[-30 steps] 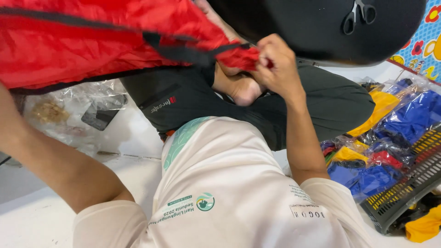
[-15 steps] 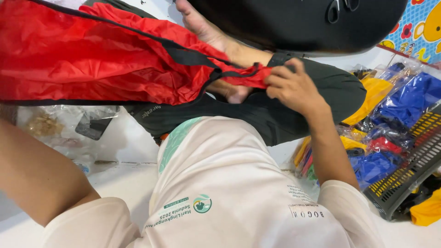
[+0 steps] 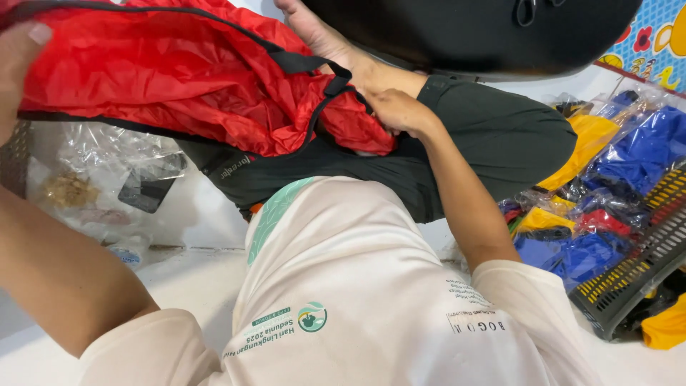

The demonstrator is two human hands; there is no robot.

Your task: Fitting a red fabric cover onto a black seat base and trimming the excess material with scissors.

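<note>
Both hands on the red bag

Now your crumpled red nylon bag with black trim and straps (image 3: 179, 78) hangs spread above your lap in dark trousers (image 3: 493, 143), across the upper left of the view. Your left hand (image 3: 18, 64) closes its fingers on the bag's far left edge. Your right hand (image 3: 393, 111) grips the bag's right end, fingers tucked into the fabric. Beside your right arm lie blue and yellow cloths in clear plastic wrappers (image 3: 607, 186), next to a dark slotted plastic basket (image 3: 643, 264).
</note>
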